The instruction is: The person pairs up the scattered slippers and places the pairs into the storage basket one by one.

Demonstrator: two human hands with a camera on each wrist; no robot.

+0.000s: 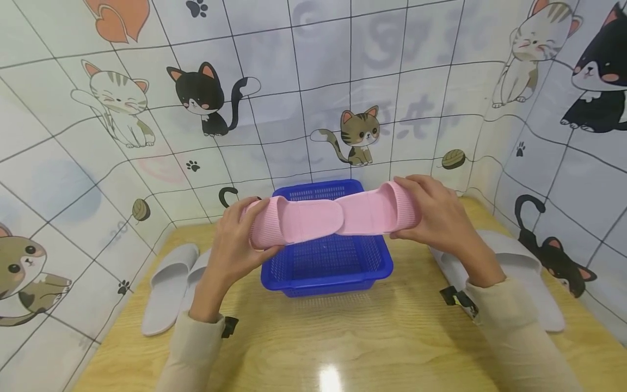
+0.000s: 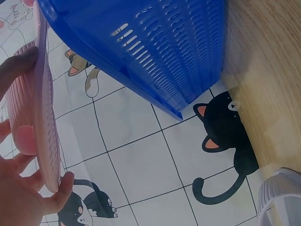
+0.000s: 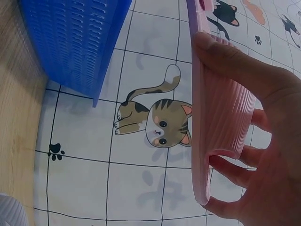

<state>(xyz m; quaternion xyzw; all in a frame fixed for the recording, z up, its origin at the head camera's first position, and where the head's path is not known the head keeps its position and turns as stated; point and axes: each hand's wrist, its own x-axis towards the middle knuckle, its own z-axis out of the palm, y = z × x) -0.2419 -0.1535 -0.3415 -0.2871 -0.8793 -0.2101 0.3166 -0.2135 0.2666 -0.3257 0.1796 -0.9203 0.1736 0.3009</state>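
Two pink slippers are held up in the air, heel ends meeting and slightly overlapping in the head view. My left hand (image 1: 234,239) grips the left pink slipper (image 1: 311,220) round its ribbed strap, thumb below and fingers above. The right pink slipper (image 1: 364,212) is gripped the same way by my right hand (image 1: 433,215). In the right wrist view the thumb and fingers wrap its strap (image 3: 225,103) and sole edge. Behind and below the slippers, a blue plastic basket (image 1: 325,261) stands on the wooden table (image 1: 313,337), its interior partly hidden by them.
A pair of grey slippers (image 1: 168,288) lies at the table's left, partly behind my left arm. Another light grey pair (image 1: 529,283) lies at the right, partly covered by my right forearm. A wall covering with cartoon cats (image 1: 323,81) rises behind and at both sides.
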